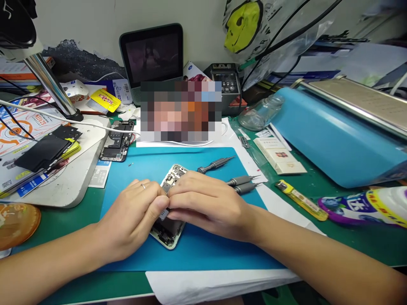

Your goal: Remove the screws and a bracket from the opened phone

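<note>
An opened phone (170, 178) with its insides bared lies slanted on a blue work mat (197, 250). My left hand (133, 218) rests on the phone's left side, fingers curled, thumb and forefinger pinched over its middle; a ring shows on one finger. My right hand (206, 203) lies across the phone from the right, its fingers pressed together and meeting the left fingertips. What the fingertips pinch is too small to name. Most of the phone's middle is hidden under both hands.
Three grey screwdrivers (241, 182) lie right of my hands. Another phone part (117, 142) sits at the mat's far left corner. A yellow cutter (300, 199), a small box (280, 156), a blue machine (337, 135), a lamp base (63, 169) and a small screen (151, 55) surround the mat.
</note>
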The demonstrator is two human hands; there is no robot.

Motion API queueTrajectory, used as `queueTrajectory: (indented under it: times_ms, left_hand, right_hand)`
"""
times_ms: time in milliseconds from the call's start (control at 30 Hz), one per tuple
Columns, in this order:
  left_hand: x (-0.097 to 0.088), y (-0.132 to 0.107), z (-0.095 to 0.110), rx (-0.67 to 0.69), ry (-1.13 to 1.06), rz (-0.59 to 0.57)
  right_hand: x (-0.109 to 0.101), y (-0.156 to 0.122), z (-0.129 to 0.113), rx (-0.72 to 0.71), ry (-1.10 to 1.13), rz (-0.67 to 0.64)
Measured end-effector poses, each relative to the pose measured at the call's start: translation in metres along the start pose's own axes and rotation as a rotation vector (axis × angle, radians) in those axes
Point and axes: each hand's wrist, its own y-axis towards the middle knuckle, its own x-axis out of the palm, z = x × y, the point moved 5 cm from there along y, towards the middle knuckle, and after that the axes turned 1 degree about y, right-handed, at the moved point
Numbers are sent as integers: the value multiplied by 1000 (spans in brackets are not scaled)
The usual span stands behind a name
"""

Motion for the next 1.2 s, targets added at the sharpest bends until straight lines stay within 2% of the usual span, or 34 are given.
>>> queueTrajectory:
  times_ms: [700, 900, 967, 1067, 1200]
  left_hand:
    - [0, 1, 3, -28, -6, -26]
    - [-8, -3, -3, -132, -64, 147]
    - [-9, -3, -4, -153, -58, 169]
    - [-12, -1, -2, -141, -9, 175]
    - [-20, 3, 2, -76, 82, 216]
  right_hand:
    - [-3, 0, -1, -27, 58, 16]
    - [-5, -3, 0, -45, -12, -13]
    - [-2, -4, 1, -50, -13, -55]
    - [3, -5, 1, -58, 6, -112]
    - [5, -4, 1, -53, -1, -116]
